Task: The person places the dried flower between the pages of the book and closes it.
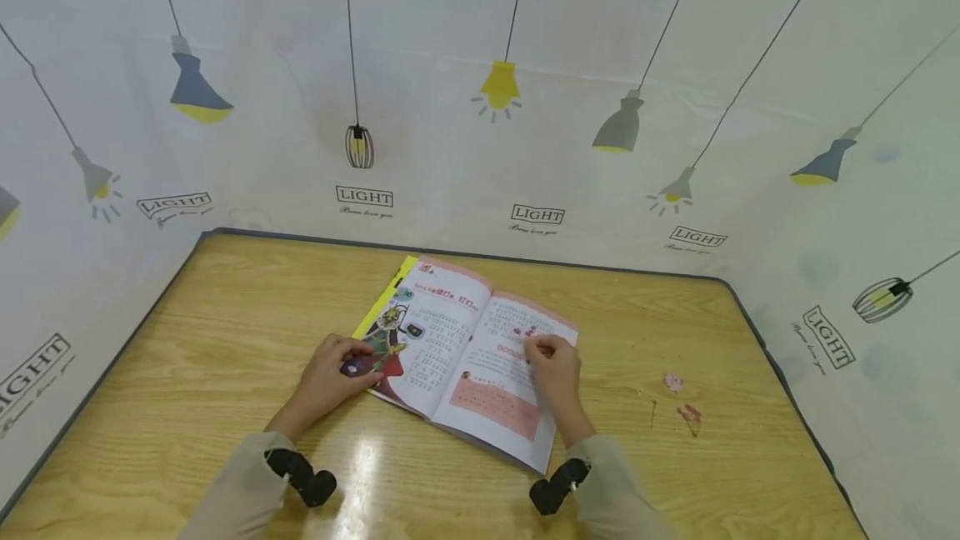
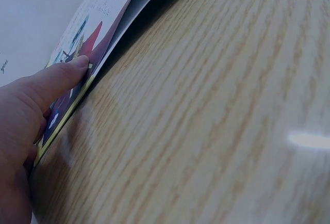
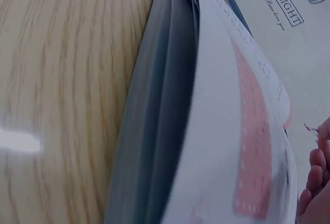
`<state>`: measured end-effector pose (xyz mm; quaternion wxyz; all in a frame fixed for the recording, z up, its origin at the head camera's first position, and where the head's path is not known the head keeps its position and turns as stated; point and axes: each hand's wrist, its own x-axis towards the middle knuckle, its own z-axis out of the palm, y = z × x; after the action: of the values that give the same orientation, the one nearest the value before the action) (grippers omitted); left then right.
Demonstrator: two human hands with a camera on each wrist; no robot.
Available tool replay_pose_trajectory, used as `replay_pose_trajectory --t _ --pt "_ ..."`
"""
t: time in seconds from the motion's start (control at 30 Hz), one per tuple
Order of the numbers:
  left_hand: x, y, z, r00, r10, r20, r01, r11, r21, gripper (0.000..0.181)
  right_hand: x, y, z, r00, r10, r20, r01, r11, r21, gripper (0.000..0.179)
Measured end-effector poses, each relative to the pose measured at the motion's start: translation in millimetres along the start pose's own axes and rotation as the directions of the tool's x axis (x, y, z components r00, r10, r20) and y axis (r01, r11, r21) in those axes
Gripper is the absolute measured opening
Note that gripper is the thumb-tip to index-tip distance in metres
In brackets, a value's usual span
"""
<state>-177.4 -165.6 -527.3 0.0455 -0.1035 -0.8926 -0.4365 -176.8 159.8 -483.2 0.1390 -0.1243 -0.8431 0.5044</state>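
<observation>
An open book (image 1: 491, 373) with printed, illustrated pages lies on the table. My left hand (image 1: 330, 377) holds its left edge. The left wrist view shows the thumb (image 2: 77, 64) pressing on the illustrated page, with the other fingers at the edge, partly hidden. Over the right page, my right hand (image 1: 555, 369) pinches a small reddish sprig (image 3: 311, 128), apparently a dried flower, between thumb and fingertips. To the right of the book lie a pink dried flower (image 1: 673, 382), a thin stem (image 1: 653, 413) and a reddish dried sprig (image 1: 690, 419).
The wooden table (image 1: 225, 315) has a dark edge along its back and sides. Behind it hangs a pale sheet (image 1: 435, 107) printed with lamps. Tiny crumbs lie near the dried flowers. Pages of the book bow upward in the right wrist view.
</observation>
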Motion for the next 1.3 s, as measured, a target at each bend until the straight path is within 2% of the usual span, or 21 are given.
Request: replay_pose_trajectory --t 0.23,0.43,0.6,0.73,0.9,1.3 --pt "0.2 0.0 0.4 1.0 -0.015 0.002 0.015 1.0 0.001 0.04 -3.9 -7.9 22.5 1.0 0.0 0.013 -0.001 1.0 0.021 0.014" --pt "0.3 0.0 0.0 1.0 -0.028 0.011 0.028 1.0 0.005 0.041 -5.2 -11.2 42.2 1.0 0.003 -0.008 -0.003 1.0 0.018 0.013" --pt "-0.3 1.0 -1.1 0.999 -0.032 0.013 0.032 0.999 0.008 0.041 -9.6 -14.6 53.8 0.999 0.015 -0.038 -0.016 1.0 -0.022 0.012" --pt "-0.4 1.3 -1.2 0.999 -0.039 0.021 0.039 0.999 0.0 0.041 -13.5 -13.2 59.9 0.997 0.016 -0.073 -0.022 0.997 -0.08 0.011" --pt "0.1 1.3 -1.2 0.999 -0.032 0.019 0.032 0.999 -0.002 0.04 -15.0 -7.2 66.6 0.994 -0.036 -0.103 0.02 0.989 -0.147 0.011" --pt "-0.5 1.3 -1.9 0.999 -0.031 0.015 0.031 1.0 -0.001 0.04 -20.4 -7.5 73.3 0.994 -0.038 -0.103 0.016 0.977 -0.212 0.013"
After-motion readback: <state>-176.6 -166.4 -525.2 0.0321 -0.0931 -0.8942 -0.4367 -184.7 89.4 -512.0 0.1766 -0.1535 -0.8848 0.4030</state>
